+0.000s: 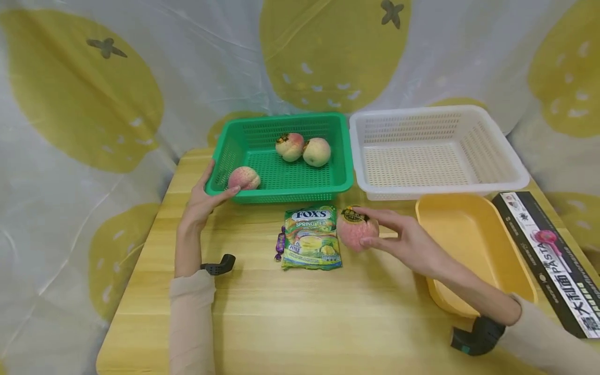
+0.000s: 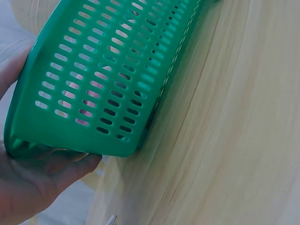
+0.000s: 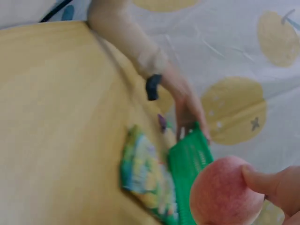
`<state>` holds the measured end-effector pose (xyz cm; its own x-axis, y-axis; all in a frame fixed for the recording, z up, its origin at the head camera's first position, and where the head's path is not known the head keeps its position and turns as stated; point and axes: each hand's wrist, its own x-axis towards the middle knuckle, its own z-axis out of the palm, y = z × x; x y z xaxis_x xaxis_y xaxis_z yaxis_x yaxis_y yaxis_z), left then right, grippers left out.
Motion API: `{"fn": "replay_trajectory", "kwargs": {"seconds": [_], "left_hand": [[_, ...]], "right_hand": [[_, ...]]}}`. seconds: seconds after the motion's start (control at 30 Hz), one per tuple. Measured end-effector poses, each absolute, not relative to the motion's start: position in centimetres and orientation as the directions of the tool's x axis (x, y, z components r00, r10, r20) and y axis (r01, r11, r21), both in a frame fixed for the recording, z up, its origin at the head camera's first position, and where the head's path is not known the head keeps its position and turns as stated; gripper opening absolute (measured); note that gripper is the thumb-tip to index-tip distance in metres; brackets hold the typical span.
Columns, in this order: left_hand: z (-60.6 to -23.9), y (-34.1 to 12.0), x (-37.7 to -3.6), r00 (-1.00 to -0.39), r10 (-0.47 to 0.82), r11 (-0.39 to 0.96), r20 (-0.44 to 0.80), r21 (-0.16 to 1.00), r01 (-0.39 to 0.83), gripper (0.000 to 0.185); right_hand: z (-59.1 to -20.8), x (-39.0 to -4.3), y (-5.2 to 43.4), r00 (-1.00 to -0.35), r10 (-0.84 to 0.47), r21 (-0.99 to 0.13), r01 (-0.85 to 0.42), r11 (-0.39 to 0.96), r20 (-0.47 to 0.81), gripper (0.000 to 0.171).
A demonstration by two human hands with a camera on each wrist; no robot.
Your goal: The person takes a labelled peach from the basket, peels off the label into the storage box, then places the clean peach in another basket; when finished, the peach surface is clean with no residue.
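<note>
My left hand (image 1: pixel 198 204) grips the front left corner of a green plastic basket (image 1: pixel 292 197), thumb over the rim; in the left wrist view the fingers curl round the basket's (image 2: pixel 77 115) corner. A pink peach (image 1: pixel 244 177) lies inside near that thumb, and two more peaches, a reddish one (image 1: pixel 290 151) and a paler one (image 1: pixel 317 154), touch each other toward the back. My right hand (image 1: pixel 412 239) pinches another peach (image 1: pixel 352 233) with a dark label, between thumb and fingers, beside the candy bag. Close up in the right wrist view, this peach (image 3: pixel 225 192) hides most of the fingers.
A green FOX'S candy bag (image 1: pixel 311 239) lies before the green basket, with a purple wrapped candy (image 1: pixel 280 244) at its left. To the right stand a white basket (image 1: pixel 440 188), a yellow tub (image 1: pixel 469 250) and a black pasta box (image 1: pixel 548 265). A patterned curtain (image 1: pixel 225 62) hangs behind.
</note>
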<state>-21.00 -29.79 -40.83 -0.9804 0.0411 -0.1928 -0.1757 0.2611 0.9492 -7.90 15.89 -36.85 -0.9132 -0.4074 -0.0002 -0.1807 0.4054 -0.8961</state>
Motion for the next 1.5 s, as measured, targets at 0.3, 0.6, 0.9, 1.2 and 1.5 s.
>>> {"fn": "replay_trajectory", "kwargs": {"seconds": [0.3, 0.6, 0.9, 1.2, 1.5], "left_hand": [[-40.7, -29.9, -20.9, -0.979, 0.023, 0.270, -0.203, 0.944, -0.189, 0.109], [-39.8, -29.1, -20.2, -0.994, -0.022, 0.321, -0.110, 0.940, -0.112, 0.116], [-34.5, -18.5, -13.6, -0.884, 0.136, 0.420, 0.448, 0.782, 0.461, 0.099], [-39.5, -7.8, -9.8, -0.803, 0.579, 0.333, 0.145, 0.856, 0.395, 0.095], [-43.6, -4.7, -10.1, -0.785, 0.617, 0.209, -0.064, 0.974, 0.085, 0.092]], "right_hand": [[-42.2, -3.2, 15.5, -0.941, -0.337, -0.908, -0.135, 0.396, -0.007, 0.064], [-42.9, -3.2, 16.0, -0.961, -0.271, -0.937, -0.038, 0.347, -0.061, 0.065], [-42.9, -3.8, 16.5, -0.961, -0.274, -0.939, -0.048, 0.339, -0.050, 0.066], [-43.0, -3.8, 16.9, -0.956, -0.285, -0.959, -0.010, 0.283, -0.074, 0.074], [-43.1, -4.0, 17.1, -0.957, -0.276, -0.961, 0.006, 0.275, -0.085, 0.074]]}}
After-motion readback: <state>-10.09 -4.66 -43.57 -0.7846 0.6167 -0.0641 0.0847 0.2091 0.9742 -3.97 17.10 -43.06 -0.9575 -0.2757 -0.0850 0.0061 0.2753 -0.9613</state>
